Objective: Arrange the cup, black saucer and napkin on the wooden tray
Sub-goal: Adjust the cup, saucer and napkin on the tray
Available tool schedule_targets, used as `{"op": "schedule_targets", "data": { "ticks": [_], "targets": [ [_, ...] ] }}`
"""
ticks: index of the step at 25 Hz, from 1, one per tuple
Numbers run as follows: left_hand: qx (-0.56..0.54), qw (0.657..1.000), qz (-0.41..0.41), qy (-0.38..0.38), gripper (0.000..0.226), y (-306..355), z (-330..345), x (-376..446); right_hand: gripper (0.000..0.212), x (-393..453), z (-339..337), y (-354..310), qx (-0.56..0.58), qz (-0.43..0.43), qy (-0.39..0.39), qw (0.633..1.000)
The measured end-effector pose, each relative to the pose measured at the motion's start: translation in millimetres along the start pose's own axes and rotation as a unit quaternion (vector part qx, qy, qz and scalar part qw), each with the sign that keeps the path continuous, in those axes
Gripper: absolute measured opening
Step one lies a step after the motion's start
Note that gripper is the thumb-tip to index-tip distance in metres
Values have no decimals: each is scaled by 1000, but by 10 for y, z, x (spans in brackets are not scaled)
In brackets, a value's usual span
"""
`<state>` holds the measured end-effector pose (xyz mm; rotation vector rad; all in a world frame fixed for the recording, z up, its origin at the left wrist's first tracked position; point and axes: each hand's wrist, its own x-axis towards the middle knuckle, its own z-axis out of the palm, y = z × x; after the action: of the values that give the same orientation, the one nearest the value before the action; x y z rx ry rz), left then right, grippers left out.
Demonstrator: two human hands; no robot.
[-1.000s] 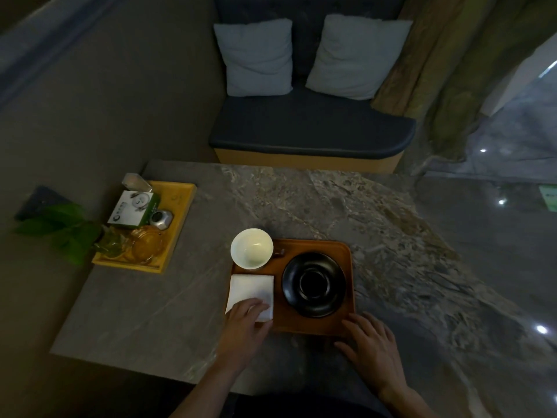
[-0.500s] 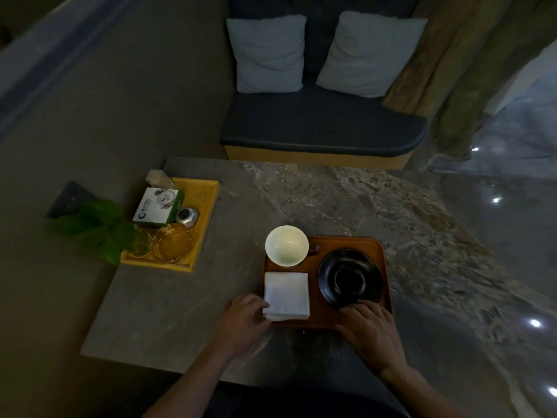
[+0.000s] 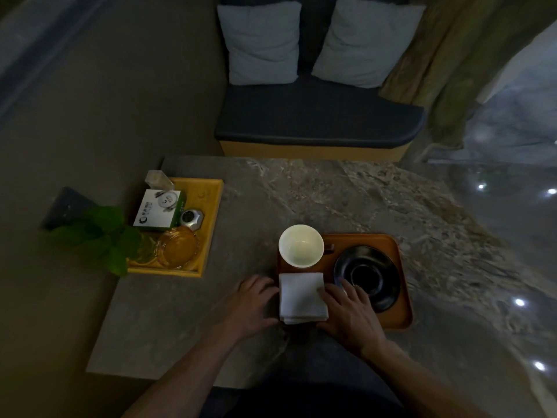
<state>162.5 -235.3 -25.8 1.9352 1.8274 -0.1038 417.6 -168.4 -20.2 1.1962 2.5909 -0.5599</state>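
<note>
A brown wooden tray [image 3: 391,242] lies on the stone table. On its far left corner stands a white cup [image 3: 300,245], empty and upright. The black saucer [image 3: 376,276] fills the tray's right half. A folded white napkin [image 3: 301,297] lies on the near left part of the tray, its left edge level with the tray's edge. My left hand [image 3: 253,306] rests on the table with fingertips against the napkin's left edge. My right hand [image 3: 349,312] lies over the napkin's right edge, fingers spread, reaching the saucer's near rim.
A yellow tray [image 3: 211,224] at the table's left holds a white and green box [image 3: 159,210], a glass ashtray [image 3: 177,247] and a small metal item [image 3: 192,219]. A green plant [image 3: 99,233] overhangs it. A bench with two pillows [image 3: 316,122] stands beyond the table.
My right hand has moved left from the tray's near edge onto the napkin's right side. My left hand has slid off the napkin to its left edge. The view has shifted.
</note>
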Motion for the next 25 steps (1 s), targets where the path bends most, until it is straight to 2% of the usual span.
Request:
{"op": "schedule_targets", "data": {
  "ticks": [3,6,12,25],
  "targets": [
    [17,1000,9,-18,90,-16,25,86,95,120,37,15,-14,7,-39,999],
    [21,999,14,-32,98,-25,41,148,103,225,57,50,-23,11,-79,997],
    [22,998,22,-53,100,-11,77,215,100,341,36,93,-28,10,-80,996],
    [-17,998,54,9,96,-25,187,294,98,345,81,152,-24,6,-58,998]
  ]
}}
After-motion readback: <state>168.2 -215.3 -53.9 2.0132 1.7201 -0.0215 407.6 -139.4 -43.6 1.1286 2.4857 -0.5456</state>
